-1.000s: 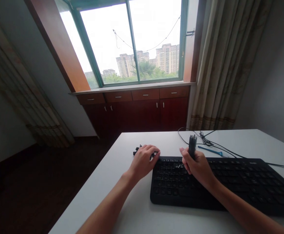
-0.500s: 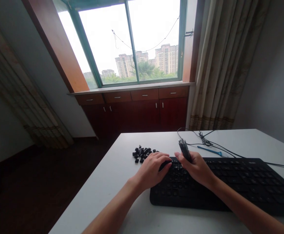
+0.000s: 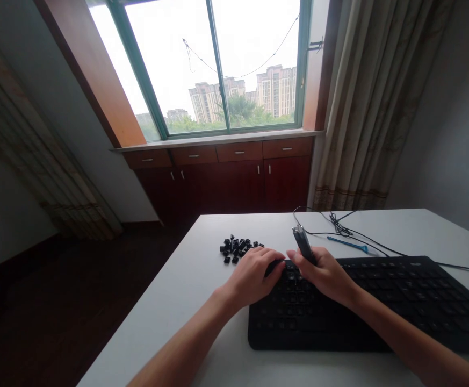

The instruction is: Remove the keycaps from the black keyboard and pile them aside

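Note:
A black keyboard [image 3: 339, 328] lies on the white table, with bare sockets showing in its left part where keycaps are off. My left hand [image 3: 255, 274] is curled over the keyboard's far left corner, thumb and fingers gripping it. In my right hand [image 3: 325, 273], fingers closed, is a dark tool with a metal end [image 3: 303, 244], held tilted above the left part of the keyboard. Its lower end is hard to make out among the keys. Just beyond my left hand sits a pile of loose black keycaps [image 3: 238, 248].
A blue stick-like tool [image 3: 349, 243] with a flared end lies behind the keyboard. Beside it, a black cable [image 3: 341, 228] is tangled and runs to the right. The white table [image 3: 170, 301] ends on the left above a dark floor. Cabinets [image 3: 222, 185] stand under the window.
The view has tilted slightly, so the table items sit a little differently in the picture. Both hands keep nearly the same place and grip, with the dark tool still in my right hand.

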A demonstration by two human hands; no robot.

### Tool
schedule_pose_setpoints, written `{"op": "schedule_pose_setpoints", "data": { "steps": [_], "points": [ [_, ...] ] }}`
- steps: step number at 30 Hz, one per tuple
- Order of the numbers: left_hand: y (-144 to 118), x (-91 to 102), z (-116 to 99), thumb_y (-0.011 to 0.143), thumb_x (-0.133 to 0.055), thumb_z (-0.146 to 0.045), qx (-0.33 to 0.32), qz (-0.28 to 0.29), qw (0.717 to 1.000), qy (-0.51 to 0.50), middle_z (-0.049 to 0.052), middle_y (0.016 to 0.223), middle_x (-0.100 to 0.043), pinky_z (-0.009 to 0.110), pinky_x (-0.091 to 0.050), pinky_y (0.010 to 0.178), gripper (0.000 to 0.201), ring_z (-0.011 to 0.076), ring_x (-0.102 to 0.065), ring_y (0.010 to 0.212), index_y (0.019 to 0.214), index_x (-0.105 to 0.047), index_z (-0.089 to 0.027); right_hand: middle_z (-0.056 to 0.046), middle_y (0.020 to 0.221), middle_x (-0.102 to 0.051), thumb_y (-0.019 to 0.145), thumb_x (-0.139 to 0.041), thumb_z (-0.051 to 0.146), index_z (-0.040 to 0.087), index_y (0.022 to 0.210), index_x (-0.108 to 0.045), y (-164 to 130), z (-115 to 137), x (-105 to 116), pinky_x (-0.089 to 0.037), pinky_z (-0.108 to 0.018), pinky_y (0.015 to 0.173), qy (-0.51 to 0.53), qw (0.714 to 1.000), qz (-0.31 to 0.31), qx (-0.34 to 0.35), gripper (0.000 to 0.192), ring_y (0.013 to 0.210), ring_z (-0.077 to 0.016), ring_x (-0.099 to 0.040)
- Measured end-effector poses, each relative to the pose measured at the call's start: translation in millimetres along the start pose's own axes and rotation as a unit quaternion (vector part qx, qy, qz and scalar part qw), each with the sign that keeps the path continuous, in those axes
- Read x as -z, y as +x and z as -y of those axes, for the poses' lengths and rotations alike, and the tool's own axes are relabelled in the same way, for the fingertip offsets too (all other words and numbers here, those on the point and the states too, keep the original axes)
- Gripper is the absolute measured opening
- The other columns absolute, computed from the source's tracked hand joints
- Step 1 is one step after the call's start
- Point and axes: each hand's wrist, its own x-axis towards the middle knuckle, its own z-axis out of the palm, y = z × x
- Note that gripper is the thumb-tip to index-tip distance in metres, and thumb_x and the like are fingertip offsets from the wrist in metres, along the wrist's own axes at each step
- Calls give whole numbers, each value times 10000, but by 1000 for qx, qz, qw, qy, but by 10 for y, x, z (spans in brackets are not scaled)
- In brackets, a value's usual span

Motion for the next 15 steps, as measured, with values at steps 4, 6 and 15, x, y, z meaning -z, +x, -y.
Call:
{"op": "schedule_pose_setpoints", "data": {
  "steps": [4, 6, 15],
  "points": [
    [-2, 16, -18, 1005, -495, -279, 6, 3, 1000, 5, 69, 1032, -724, 368, -521, 891, 204, 229, -668, 958, 1077, -675, -218, 37, 577, -395, 946, -563, 492, 192, 627, -435, -23, 14, 2, -287, -248, 484, -12, 1000, 13, 0, 456, 538, -107, -342],
    [-4, 25, -32, 985, -515, -264, -12, 0, 1000, 3, 78, 1077, -713, 384, -516, 920, 192, 236, -653, 995, 1089, -671, -219, 33, 581, -401, 941, -571, 479, 189, 623, -454, -33, 31, 7, -294, -248, 488, -23, 1000, 11, 10, 446, 546, -111, -351],
    [-12, 16, -67, 918, -544, -201, -83, 37, 996, -20, 61, 1074, -727, 387, -481, 936, 262, 233, -645, 990, 1158, -645, -234, 43, 564, -414, 915, -600, 459, 187, 604, -477, 51, 89, 24, -312, -248, 510, 1, 1000, 23, 16, 431, 542, -111, -361]
  ]
}}
